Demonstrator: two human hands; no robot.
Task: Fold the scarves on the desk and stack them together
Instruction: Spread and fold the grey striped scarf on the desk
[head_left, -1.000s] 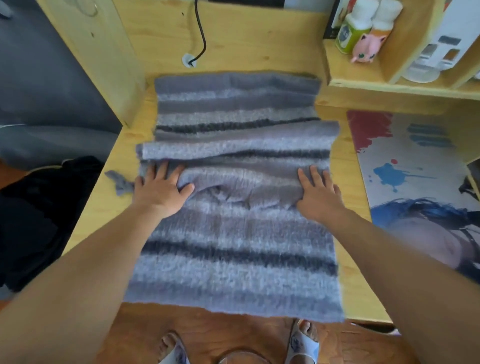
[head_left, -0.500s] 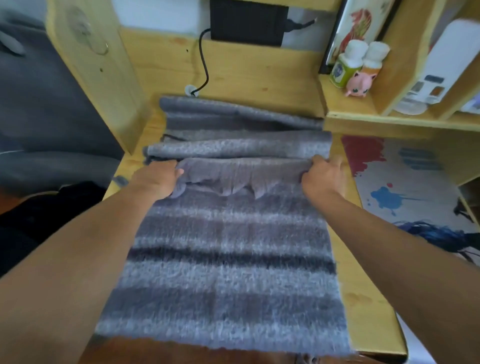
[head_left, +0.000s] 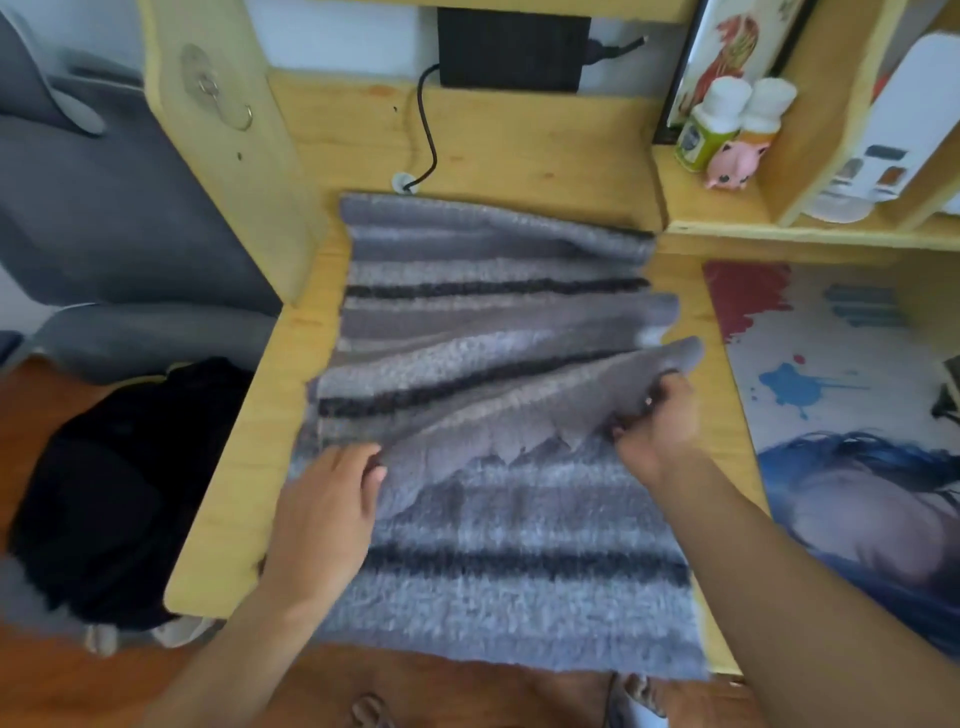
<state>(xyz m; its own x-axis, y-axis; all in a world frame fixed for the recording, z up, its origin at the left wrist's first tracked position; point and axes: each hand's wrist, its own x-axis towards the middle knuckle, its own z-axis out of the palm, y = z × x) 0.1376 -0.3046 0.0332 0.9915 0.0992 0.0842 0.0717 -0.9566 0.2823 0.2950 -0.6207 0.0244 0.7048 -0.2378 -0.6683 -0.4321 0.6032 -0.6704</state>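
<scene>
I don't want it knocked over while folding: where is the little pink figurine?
In the head view the pink figurine stands on the raised wooden shelf at upper right, directly in front of two white-capped bottles, beyond the scarf's far right corner.

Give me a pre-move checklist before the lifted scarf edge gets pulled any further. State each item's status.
1. Right hand grips the scarf edge: ok.
2. Left hand grips the same edge: ok.
3. Edge held level: not ok, right side higher.
4. Near end lying on the desk: not ok, it overhangs the front.
5. Far end flat: not ok, rumpled.
6. Second scarf in sight: cannot tell.
</scene>
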